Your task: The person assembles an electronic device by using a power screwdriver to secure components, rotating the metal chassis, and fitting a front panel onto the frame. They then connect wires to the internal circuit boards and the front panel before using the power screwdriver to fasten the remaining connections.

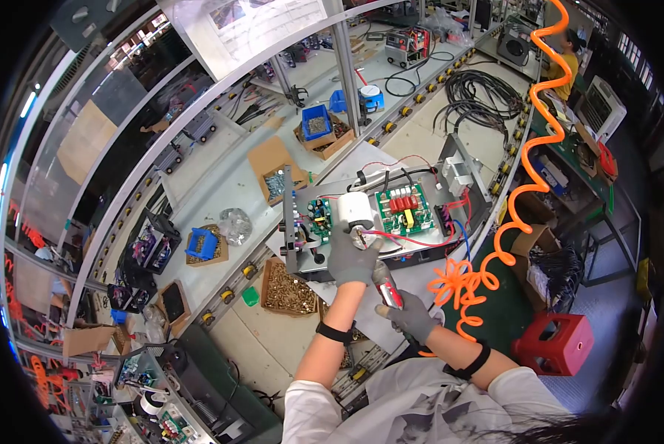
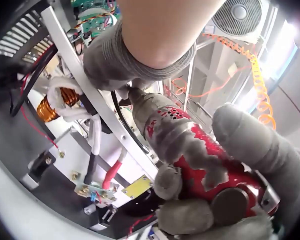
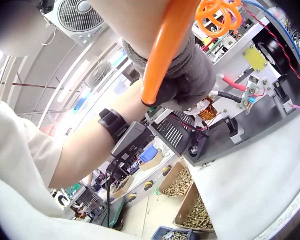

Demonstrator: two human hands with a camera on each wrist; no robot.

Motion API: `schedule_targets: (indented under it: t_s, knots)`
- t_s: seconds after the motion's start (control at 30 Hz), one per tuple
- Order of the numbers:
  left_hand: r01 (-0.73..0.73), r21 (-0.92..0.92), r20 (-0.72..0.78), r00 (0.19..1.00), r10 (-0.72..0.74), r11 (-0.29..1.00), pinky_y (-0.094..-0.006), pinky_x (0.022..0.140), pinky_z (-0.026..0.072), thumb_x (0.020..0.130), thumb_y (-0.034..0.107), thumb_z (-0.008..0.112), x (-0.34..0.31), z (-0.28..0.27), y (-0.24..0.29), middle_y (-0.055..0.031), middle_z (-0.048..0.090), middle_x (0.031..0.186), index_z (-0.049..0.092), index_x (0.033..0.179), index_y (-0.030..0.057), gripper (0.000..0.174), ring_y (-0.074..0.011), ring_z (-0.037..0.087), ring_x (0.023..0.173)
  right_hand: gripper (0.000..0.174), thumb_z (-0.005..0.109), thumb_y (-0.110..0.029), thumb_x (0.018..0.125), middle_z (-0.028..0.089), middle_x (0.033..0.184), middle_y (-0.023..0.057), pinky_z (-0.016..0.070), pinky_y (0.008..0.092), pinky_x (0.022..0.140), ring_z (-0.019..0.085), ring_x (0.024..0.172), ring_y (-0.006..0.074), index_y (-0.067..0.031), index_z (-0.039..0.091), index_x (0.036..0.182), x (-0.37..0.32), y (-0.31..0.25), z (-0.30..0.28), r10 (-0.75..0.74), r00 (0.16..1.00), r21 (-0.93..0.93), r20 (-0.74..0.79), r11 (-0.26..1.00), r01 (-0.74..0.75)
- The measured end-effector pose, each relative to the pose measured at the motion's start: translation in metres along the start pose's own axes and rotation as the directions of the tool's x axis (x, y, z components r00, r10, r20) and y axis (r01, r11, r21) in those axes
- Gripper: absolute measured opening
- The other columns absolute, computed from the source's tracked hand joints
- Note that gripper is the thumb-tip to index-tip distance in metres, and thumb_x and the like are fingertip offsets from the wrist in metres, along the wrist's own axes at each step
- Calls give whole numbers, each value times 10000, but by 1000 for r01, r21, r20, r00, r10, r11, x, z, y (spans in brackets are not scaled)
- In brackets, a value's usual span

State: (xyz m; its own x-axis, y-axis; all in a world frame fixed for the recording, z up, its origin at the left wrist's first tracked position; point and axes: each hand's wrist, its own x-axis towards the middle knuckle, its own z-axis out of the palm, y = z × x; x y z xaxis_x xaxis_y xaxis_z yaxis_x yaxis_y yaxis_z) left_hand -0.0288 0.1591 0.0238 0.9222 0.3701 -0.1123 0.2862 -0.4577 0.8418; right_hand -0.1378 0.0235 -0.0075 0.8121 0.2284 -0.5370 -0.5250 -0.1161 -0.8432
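My gloved left hand (image 1: pixel 353 259) lies over the near side of an opened device, beside a white cylinder (image 1: pixel 356 209); what its fingers touch is unclear. In my gloved right hand (image 1: pixel 412 318) is a red and grey power driver (image 1: pixel 388 293), its nose pointing to the left hand. The left wrist view shows the right hand's fingers (image 2: pixel 185 216) curled round the driver (image 2: pixel 205 160), while its tip meets the left glove (image 2: pixel 107 60). In the right wrist view the right glove (image 3: pixel 190 75) hides the driver and the left hand.
Green circuit boards (image 1: pixel 406 209) and wires fill the device. A coiled orange hose (image 1: pixel 521 181) hangs at the right. Boxes of small brass parts (image 1: pixel 287 288) stand left of the device, with blue bins (image 1: pixel 316 122) beyond. A red stool (image 1: pixel 558 344) is at the lower right.
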Motion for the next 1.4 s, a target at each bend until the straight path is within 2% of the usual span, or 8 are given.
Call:
schedule_targets:
  t_s: [0.07,0.17,0.3,0.87,0.97,1.0,1.07,1.4]
  knots:
    - [-362,521,-15,901,433,772,-387,763,491,555,386,822,2,-11,25,-187,570,1097,333,1348,79,980,-289,624,861,516,736,-419,741,520,639,29,412,248,445,480,475,85,-17,515,976,-4,-8,5,18,1000,34,5,999,-18]
    - [-377,758,337,925,174,533,-403,829,473,551,508,783,26,-28,68,-207,515,1223,204,1444,79,1147,-302,613,970,466,715,-409,771,494,636,10,395,245,430,457,462,82,-36,521,973,-10,-18,11,64,997,185,50,980,-72]
    - [-435,819,482,875,-40,374,-400,874,443,554,630,695,48,-33,88,-166,470,1309,242,1393,-52,1173,-236,570,1100,420,682,-404,812,473,643,-8,378,246,433,448,480,78,-59,532,998,-13,-29,18,123,991,309,54,942,-134]
    - [-543,787,535,837,114,291,-414,959,394,580,675,654,63,-27,66,-201,539,1199,335,1354,-34,1097,-263,541,1128,389,689,-365,808,479,647,-11,374,243,435,439,484,70,-76,498,985,3,-27,46,87,993,201,-76,977,-70]
    - [-487,565,335,873,353,666,-344,913,422,713,493,665,60,-32,14,-159,571,1149,405,1327,6,826,-224,553,1086,457,692,-412,785,503,686,11,401,260,475,467,521,87,-52,506,997,-2,-29,41,93,994,184,-59,980,-81]
    - [-333,121,243,923,298,935,-314,843,441,766,346,612,62,-27,-17,-127,577,1098,441,1286,-13,655,-199,570,984,516,690,-453,769,530,723,31,427,279,516,497,560,105,-30,518,1010,-5,-29,39,108,992,145,-59,984,-99]
    - [247,-456,358,931,-78,855,-204,727,438,816,7,436,29,-49,-4,-70,569,1033,506,1214,-45,408,-121,559,824,519,685,-459,771,535,729,36,431,282,528,503,572,110,-29,522,1011,-11,-34,39,118,990,133,-72,985,-108]
    - [413,-809,371,911,-182,418,-225,671,502,924,213,554,-75,-59,-119,-95,581,986,480,1182,2,342,-139,591,801,648,687,-494,744,558,761,45,438,278,541,525,610,105,-38,507,1168,-37,-25,30,118,990,-106,82,988,-110]
